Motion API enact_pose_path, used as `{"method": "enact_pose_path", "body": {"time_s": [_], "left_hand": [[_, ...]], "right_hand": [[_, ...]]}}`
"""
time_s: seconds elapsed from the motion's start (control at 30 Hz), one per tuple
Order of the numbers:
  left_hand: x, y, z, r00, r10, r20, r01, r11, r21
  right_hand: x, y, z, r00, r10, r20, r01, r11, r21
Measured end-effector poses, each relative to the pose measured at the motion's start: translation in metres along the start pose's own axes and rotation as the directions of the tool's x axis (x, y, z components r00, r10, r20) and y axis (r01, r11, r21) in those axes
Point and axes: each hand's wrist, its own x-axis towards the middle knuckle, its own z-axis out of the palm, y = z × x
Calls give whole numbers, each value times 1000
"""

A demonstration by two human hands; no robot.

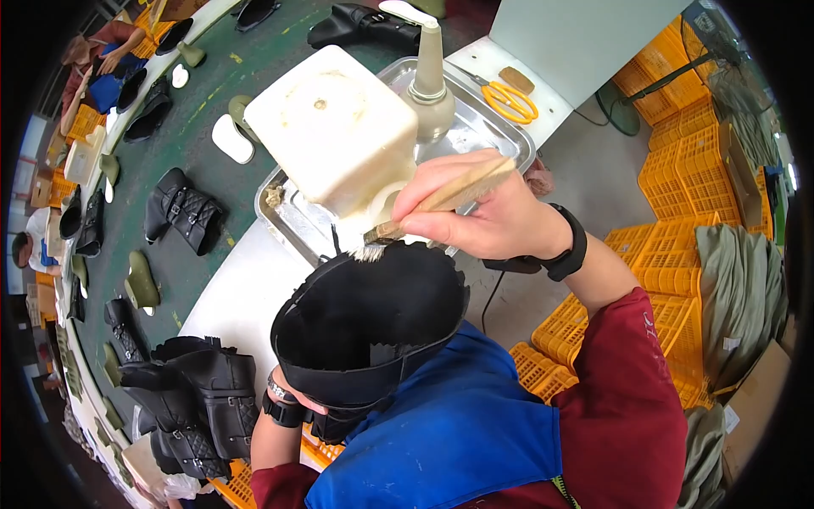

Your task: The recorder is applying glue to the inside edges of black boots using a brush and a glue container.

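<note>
My right hand (pixel 475 208) is closed round the wooden handle of a flat brush (pixel 458 188). The brush's pale bristles are at the far rim of a black boot (pixel 365 305), touching or just above it. I look down into the boot's wide opening, which tilts up in front of my body. At its lower left, my left hand (pixel 292 390) grips the boot from outside, with most of its fingers hidden behind it. Beyond the brush, a whitish square plastic container (pixel 326 127) lies in a metal tray (pixel 527 153), its mouth near the brush.
A grey-beige bottle (pixel 432 93) stands in the tray; yellow-handled scissors (pixel 509 102) lie beyond it. Black boots (pixel 182 208) and green shoe forms (pixel 142 280) rest on the green surface at left. More boots (pixel 212 390) cluster nearby. Orange crates (pixel 678 182) are stacked at right.
</note>
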Motion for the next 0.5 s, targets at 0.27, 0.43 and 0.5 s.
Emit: {"method": "enact_pose_path", "body": {"time_s": [0.27,0.43,0.5], "left_hand": [[-26,-11,-7,997,65,-34,-64,998,20],[-28,-12,-5,993,106,-52,-104,994,37],[-35,-15,-6,991,125,-53,-122,991,45]], "right_hand": [[-9,-3,8,999,-15,-46,9,990,-139],[-9,-9,15,993,44,-105,-63,980,-186],[-8,-9,18,991,61,-121,-88,969,-230]]}}
